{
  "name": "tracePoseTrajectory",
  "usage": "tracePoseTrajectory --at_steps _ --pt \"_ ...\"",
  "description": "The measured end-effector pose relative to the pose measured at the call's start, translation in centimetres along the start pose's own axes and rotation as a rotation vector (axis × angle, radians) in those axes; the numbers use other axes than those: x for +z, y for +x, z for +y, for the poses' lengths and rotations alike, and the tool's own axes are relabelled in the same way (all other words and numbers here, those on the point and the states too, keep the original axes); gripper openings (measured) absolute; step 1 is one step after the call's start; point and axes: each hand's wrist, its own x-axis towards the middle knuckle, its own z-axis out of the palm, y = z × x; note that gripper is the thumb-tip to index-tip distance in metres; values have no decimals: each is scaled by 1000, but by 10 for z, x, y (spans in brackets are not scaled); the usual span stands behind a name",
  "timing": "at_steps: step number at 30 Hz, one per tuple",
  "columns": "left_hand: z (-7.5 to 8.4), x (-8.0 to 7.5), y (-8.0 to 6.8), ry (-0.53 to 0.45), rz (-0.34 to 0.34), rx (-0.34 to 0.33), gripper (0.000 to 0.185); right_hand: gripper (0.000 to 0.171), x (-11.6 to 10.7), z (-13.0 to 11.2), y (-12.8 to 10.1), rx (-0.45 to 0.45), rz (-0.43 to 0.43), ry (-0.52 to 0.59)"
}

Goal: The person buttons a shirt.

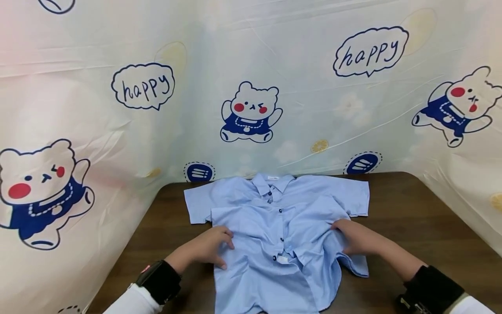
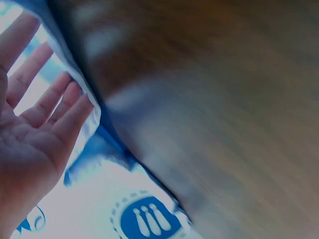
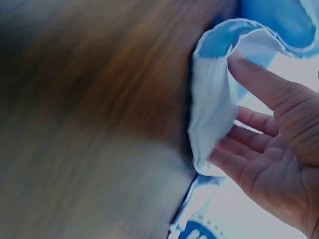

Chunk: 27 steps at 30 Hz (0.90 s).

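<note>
Two bare hands are seen, the left hand (image 1: 209, 248) and the right hand (image 1: 354, 239), with no rings or gloves worn. A black band (image 1: 160, 281) with a small red marking is strapped around the left wrist, and a wider black band (image 1: 431, 290) around the right. White sleeves (image 1: 131, 302) are worn behind them. In the blurred wrist views, only bare palms and fingers (image 2: 70, 117) can be made out.

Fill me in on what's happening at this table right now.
A person has a light blue short-sleeved shirt spread front-up on a dark wooden table, collar toward the cartoon-bear backdrop. The left hand rests flat on one side of the shirt; the right hand rests on the other, where the fabric bunches.
</note>
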Motion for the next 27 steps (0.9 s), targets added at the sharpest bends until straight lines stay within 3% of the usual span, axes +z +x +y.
tracePoseTrajectory --at_steps 4,7,10,14,20,24,27 --pt "0 -4 -15 -76 -51 -57 47 75 -6 0 -14 96 -132 72" --pt "2 -5 -24 -103 -63 -64 49 81 -11 -5 -24 175 -239 146" --pt "4 -5 -31 -117 -64 -66 48 84 -14 -12 -34 206 -288 183" --pt "6 -5 -35 -121 -67 -70 47 86 -14 -21 -44 207 -298 160" --pt "9 -6 -36 -121 -71 -76 47 80 -13 -29 -56 135 -252 51" --pt "11 -6 -38 -133 -86 -79 45 61 -15 -36 -59 62 -218 -4" --pt "13 -8 -39 -134 -100 -63 41 40 -20 -41 -54 58 -231 21"
